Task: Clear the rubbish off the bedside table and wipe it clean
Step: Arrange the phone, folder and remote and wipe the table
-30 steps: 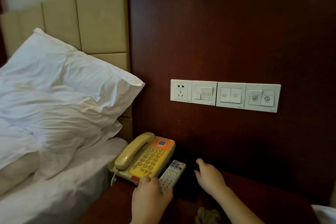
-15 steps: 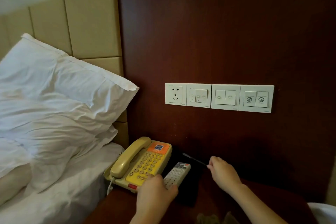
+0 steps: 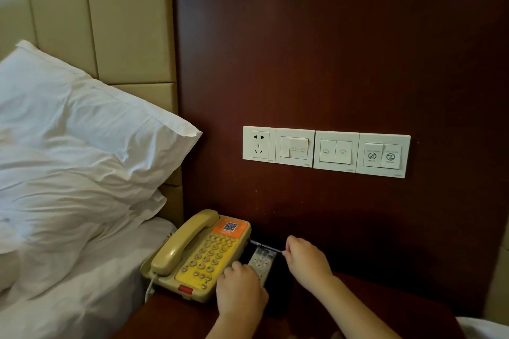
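- Head view: left hand (image 3: 240,289) grips the remote (image 3: 261,261) just right of the phone (image 3: 202,254), fingers curled over it.
- Further right, right hand (image 3: 306,259) pinches a thin dark strip (image 3: 265,246).

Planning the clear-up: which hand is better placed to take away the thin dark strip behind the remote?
The right. The right hand pinches one end of the thin dark strip, while the left hand is occupied holding the remote.
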